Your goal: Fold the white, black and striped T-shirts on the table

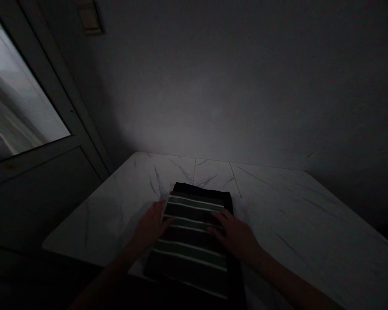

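Observation:
A folded striped cloth (194, 234), dark with green and white bands, lies on a black folded cloth (200, 188) that shows along its far and right edges. At the striped cloth's left edge is my left hand (151, 226), its thumb over the cloth and its fingers spread along the side. My right hand (234, 232) rests on the right part of the stripes, fingers apart and lying flat. Neither hand is closed on the fabric. The near end of the cloths fades into shadow.
Under the cloths is a white marble-patterned table (278, 206) with rounded corners, set against a grey wall (213, 86). A door (80, 142) with a glass pane stands at the left. A switch plate (89, 17) is high on the wall.

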Tool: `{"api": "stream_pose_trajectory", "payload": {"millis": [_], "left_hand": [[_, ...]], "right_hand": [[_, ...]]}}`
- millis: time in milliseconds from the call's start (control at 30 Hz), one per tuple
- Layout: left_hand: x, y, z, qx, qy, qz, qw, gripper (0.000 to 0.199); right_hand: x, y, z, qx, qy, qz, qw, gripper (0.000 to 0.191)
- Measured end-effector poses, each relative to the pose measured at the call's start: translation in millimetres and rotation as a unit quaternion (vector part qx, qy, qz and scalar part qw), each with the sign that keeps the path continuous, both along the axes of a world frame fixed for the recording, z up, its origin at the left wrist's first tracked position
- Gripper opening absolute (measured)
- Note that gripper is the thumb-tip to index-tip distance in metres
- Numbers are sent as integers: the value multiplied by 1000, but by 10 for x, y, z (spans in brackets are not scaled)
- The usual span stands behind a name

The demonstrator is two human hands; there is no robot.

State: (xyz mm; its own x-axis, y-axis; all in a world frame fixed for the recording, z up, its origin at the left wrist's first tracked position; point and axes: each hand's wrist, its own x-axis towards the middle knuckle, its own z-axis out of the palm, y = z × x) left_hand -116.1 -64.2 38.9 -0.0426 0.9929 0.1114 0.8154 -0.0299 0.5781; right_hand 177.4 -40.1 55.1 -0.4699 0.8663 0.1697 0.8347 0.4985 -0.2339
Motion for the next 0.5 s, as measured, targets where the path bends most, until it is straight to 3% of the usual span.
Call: {"api": "stream_pose_trajectory", "payload": {"millis": [100, 233, 367, 500], "left_hand": [[-1, 381, 88, 64, 20, -38, 997, 57], [-15, 741, 283, -12, 30, -84, 996, 42], [-109, 830, 502, -41, 66, -138, 987, 22], [-221, 871, 773, -87, 41, -199, 975, 15]], "right_hand": [[52, 355, 130, 14, 25, -42, 999, 44], [59, 685, 244, -55, 12, -17, 998, 16], [36, 842, 258, -79, 60, 46, 994, 12], [-12, 963, 221, -212, 123, 51, 968, 15]]}}
